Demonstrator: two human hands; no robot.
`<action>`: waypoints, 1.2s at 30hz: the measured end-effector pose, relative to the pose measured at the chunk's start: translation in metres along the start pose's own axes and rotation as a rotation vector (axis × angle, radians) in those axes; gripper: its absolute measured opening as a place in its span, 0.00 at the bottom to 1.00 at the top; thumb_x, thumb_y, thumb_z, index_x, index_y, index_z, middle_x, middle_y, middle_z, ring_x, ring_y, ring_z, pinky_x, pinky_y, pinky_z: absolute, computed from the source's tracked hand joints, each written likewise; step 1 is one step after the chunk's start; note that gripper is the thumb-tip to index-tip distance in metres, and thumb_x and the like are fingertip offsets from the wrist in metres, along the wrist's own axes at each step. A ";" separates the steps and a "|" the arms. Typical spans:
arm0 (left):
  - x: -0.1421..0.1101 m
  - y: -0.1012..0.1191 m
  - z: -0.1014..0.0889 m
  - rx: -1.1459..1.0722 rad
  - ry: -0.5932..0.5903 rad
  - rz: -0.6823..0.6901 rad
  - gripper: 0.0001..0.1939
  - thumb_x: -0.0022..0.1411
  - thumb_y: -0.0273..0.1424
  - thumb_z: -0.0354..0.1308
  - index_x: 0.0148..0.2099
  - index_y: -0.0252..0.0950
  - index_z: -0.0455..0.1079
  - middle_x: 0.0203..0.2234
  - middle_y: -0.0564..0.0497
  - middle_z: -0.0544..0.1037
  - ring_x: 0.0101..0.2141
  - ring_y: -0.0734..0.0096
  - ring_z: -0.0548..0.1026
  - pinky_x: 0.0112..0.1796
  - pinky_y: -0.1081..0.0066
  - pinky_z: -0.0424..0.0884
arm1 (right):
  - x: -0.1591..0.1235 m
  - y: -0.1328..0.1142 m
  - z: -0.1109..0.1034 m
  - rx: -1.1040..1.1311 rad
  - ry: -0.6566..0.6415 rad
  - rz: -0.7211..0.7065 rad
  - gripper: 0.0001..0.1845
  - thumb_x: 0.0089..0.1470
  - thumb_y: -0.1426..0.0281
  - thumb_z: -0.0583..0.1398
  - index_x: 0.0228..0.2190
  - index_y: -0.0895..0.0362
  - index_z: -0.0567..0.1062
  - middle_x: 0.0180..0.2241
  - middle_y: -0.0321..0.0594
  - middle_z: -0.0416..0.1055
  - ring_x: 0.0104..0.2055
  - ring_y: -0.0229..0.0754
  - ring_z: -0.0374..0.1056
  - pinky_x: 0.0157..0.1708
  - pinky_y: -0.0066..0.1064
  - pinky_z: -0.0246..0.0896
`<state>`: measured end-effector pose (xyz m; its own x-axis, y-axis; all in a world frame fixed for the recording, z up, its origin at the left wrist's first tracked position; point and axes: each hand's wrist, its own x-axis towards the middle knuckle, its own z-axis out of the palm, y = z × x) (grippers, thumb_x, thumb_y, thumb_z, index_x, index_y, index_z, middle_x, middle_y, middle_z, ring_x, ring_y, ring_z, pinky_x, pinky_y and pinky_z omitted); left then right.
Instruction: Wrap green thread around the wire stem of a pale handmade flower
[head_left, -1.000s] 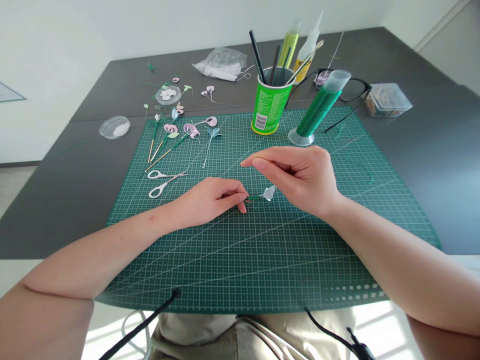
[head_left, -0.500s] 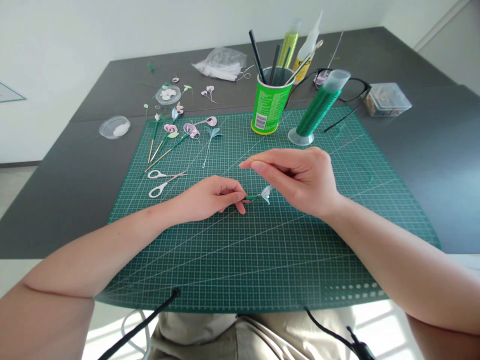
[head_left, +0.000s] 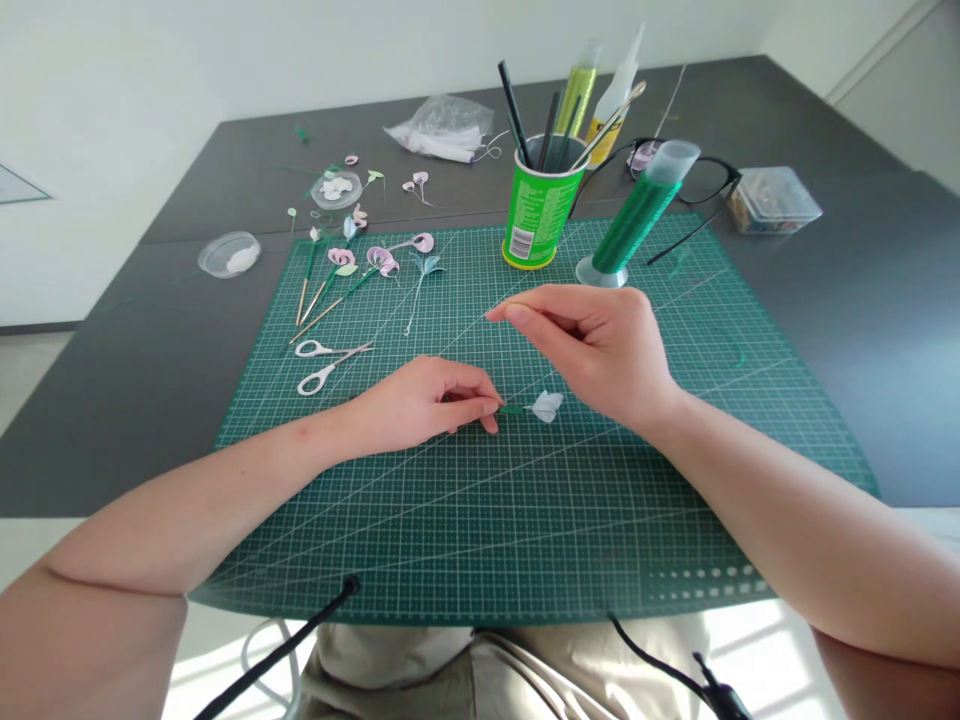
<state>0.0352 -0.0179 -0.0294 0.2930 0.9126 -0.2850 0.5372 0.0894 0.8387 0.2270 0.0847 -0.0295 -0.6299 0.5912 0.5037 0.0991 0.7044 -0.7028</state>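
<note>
My left hand (head_left: 424, 400) rests on the green cutting mat (head_left: 525, 520) with its fingers pinched on the green stem of a small pale paper flower (head_left: 546, 405), whose head points right. My right hand (head_left: 600, 345) hovers just above and right of the flower, thumb and forefinger pressed together in a pinch. Whatever that pinch holds is too thin to make out.
Small scissors (head_left: 326, 362) and several finished paper flowers (head_left: 375, 262) lie at the mat's left. A green cup of tools (head_left: 540, 210), a spool of green wire (head_left: 637, 215), glasses (head_left: 697, 185), a clear box (head_left: 776, 198), small dishes (head_left: 229, 255) and a plastic bag (head_left: 442, 128) stand behind.
My right hand rose slightly and drew back from the flower. The flower head turned and now lies lower on the mat, clear of my right palm. My left hand barely shifted.
</note>
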 end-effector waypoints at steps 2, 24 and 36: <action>0.000 -0.002 0.000 -0.021 0.007 -0.003 0.14 0.72 0.38 0.57 0.40 0.37 0.81 0.30 0.52 0.84 0.23 0.76 0.69 0.24 0.74 0.61 | 0.000 0.000 0.000 -0.021 0.018 0.013 0.14 0.68 0.70 0.61 0.37 0.59 0.87 0.19 0.32 0.68 0.21 0.32 0.53 0.23 0.28 0.49; 0.004 -0.010 0.000 -0.152 0.058 0.037 0.08 0.66 0.36 0.66 0.42 0.37 0.82 0.33 0.52 0.87 0.29 0.73 0.78 0.31 0.72 0.70 | 0.002 0.002 0.001 0.012 -0.015 0.048 0.14 0.67 0.71 0.60 0.35 0.61 0.86 0.19 0.31 0.65 0.23 0.32 0.54 0.26 0.29 0.50; 0.003 -0.010 0.002 -0.186 0.053 0.016 0.06 0.65 0.32 0.69 0.36 0.37 0.77 0.27 0.57 0.83 0.27 0.78 0.77 0.30 0.77 0.72 | 0.002 0.002 0.001 0.003 -0.040 0.069 0.14 0.68 0.70 0.61 0.34 0.61 0.86 0.20 0.33 0.67 0.24 0.32 0.55 0.27 0.30 0.50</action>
<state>0.0319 -0.0170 -0.0397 0.2562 0.9337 -0.2501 0.3757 0.1422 0.9157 0.2250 0.0865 -0.0305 -0.6518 0.6221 0.4337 0.1408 0.6612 -0.7369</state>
